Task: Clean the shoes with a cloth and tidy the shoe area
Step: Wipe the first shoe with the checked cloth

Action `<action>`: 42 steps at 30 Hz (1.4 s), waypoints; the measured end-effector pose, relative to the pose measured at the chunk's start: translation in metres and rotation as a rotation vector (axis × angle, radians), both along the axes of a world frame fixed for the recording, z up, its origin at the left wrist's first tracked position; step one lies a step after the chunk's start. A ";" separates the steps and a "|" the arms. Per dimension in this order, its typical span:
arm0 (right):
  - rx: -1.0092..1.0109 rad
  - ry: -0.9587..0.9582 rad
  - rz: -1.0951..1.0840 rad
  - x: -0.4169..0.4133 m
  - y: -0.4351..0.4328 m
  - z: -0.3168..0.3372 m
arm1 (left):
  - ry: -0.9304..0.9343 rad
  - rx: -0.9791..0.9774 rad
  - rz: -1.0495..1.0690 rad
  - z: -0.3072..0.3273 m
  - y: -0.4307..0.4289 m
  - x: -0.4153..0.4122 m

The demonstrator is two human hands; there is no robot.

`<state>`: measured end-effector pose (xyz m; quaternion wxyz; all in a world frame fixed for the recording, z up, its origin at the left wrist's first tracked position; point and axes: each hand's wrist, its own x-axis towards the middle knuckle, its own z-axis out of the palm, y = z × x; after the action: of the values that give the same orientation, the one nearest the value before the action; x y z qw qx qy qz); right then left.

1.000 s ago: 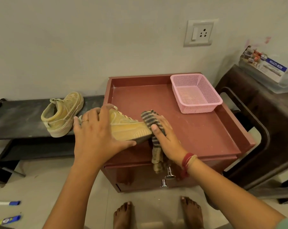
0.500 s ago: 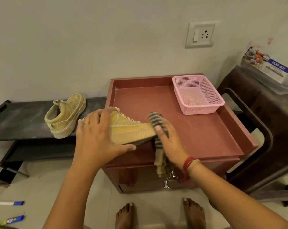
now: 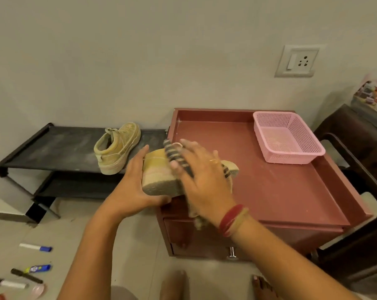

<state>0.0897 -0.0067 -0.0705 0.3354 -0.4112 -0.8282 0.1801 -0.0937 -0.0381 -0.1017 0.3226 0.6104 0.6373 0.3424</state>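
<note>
A tan suede shoe (image 3: 159, 176) is lifted over the left front corner of the red cabinet, heel end toward me. My left hand (image 3: 133, 187) grips its heel from the left, thumb under the sole. My right hand (image 3: 201, 178) lies over the shoe's upper and presses a dark striped cloth (image 3: 176, 156) against it; the cloth's tail hangs below my wrist. The second tan shoe (image 3: 117, 148) stands on the black shoe rack (image 3: 53, 148) to the left.
The red cabinet top (image 3: 280, 191) has raised edges and holds a pink mesh basket (image 3: 287, 139) at its back right. A dark chair (image 3: 361, 169) stands to the right. Markers and a small tube (image 3: 35, 268) lie on the floor at lower left. My bare feet are below.
The shoe has been lifted and turned, heel toward me. My right hand with the cloth moved from the toe end up onto the upper. My left hand shifted to the heel.
</note>
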 end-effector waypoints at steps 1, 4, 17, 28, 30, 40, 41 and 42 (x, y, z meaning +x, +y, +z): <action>0.011 -0.092 0.064 -0.013 -0.005 -0.003 | -0.032 0.007 -0.005 -0.001 0.000 -0.002; 0.160 -0.329 0.136 -0.032 -0.014 -0.022 | -0.067 0.018 0.016 0.000 0.001 -0.003; -0.147 -0.149 -0.139 0.084 0.035 -0.060 | 0.156 -0.012 -0.034 0.008 0.004 -0.002; 0.067 -0.188 0.098 0.049 0.015 -0.046 | 0.561 0.105 0.072 0.016 0.022 0.037; 0.088 -0.195 0.012 0.060 0.020 -0.059 | 0.528 0.091 0.069 0.013 0.024 0.035; -0.409 0.512 -0.214 0.091 0.054 -0.054 | 0.467 0.183 0.068 0.010 0.020 0.036; -0.322 0.475 -0.145 0.085 0.045 -0.054 | 0.476 0.197 0.061 0.010 0.020 0.037; -0.229 0.381 -0.045 0.079 0.035 -0.057 | 0.484 0.215 0.055 0.010 0.019 0.037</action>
<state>0.1686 0.0287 -0.1272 0.4408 -0.4235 -0.7147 0.3399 -0.0569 -0.0186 -0.0921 0.0843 0.6877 0.6722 0.2608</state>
